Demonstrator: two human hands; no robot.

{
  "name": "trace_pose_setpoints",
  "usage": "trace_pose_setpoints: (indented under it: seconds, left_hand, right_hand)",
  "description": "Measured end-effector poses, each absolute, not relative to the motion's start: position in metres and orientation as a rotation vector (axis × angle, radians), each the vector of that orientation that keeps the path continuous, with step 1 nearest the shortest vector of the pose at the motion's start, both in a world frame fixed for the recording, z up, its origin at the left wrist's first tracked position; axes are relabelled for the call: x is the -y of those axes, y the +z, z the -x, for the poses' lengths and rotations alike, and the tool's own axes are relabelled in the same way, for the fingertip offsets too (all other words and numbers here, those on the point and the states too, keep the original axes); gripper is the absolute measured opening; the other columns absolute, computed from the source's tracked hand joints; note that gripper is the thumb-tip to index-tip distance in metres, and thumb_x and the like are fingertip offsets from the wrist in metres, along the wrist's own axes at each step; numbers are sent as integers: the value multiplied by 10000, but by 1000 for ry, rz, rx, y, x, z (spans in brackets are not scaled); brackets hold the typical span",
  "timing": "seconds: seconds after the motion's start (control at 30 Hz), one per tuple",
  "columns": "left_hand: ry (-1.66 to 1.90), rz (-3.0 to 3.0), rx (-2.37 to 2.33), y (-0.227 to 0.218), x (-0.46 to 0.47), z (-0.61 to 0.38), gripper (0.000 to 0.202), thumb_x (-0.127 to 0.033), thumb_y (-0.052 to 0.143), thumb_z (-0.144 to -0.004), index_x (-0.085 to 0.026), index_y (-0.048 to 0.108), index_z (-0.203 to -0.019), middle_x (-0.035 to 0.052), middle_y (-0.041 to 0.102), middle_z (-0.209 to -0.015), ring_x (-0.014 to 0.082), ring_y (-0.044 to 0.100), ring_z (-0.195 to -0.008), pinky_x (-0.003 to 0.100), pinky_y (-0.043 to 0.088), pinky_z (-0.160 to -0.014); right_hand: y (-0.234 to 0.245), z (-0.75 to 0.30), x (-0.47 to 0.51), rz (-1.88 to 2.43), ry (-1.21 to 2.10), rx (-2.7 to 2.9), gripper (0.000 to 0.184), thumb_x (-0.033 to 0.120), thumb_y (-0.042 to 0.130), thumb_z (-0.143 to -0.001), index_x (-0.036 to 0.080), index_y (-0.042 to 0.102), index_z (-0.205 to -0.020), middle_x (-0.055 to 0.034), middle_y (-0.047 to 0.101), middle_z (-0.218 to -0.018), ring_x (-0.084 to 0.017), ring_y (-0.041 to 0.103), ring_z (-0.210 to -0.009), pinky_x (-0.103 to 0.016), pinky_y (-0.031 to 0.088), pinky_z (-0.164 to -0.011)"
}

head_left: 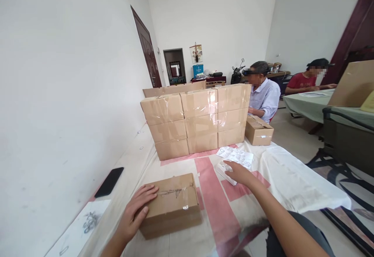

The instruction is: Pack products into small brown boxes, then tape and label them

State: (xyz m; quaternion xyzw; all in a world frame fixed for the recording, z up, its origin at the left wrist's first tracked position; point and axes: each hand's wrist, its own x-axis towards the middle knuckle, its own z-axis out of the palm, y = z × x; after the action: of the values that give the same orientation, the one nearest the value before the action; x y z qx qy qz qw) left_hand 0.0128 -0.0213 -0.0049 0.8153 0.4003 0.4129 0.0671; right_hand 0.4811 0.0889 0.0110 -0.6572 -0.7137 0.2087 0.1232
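A small taped cardboard box [175, 202] lies close in front of me on the cloth-covered table [292, 183]. My left hand [136, 210] rests flat on its left end, fingers spread across the top. My right hand [238, 172] reaches forward and lies over a small white object [223, 170], which is partly hidden; whether the fingers grip it is unclear. Just beyond it lies a sheet of white printed labels [236, 156].
A stack of sealed cardboard boxes [195, 122] stands at mid-table, a single box [259, 131] to its right. A black phone [109, 182] and a paper sheet [84, 226] lie by the left wall. Two other people sit behind; another table [306, 107] is at right.
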Motion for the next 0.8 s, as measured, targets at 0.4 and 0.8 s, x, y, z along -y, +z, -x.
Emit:
trace_pose_setpoints:
  seconds: [0.4, 0.8]
  left_hand:
    - [1088, -2819, -1169, -1, 17, 7, 459, -316, 537, -990, -269, 571, -1445, 91, 634, -1444, 282, 533, -1406, 462, 472, -1167]
    - [1131, -2807, -1157, -1, 20, 17, 479, -334, 511, -1009, -243, 513, -1479, 116, 626, -1442, 286, 549, -1381, 445, 494, -1136]
  right_hand:
    - [13, -485, -91, 2069, 579, 1934, 531, 182, 513, -895, 123, 595, -1417, -176, 675, -1333, -306, 664, -1186, -370, 501, -931]
    - [14, -484, -94, 2087, 609, 1873, 552, 95, 506, -866, 134, 585, -1411, -154, 688, -1303, -268, 648, -1213, -321, 477, -939]
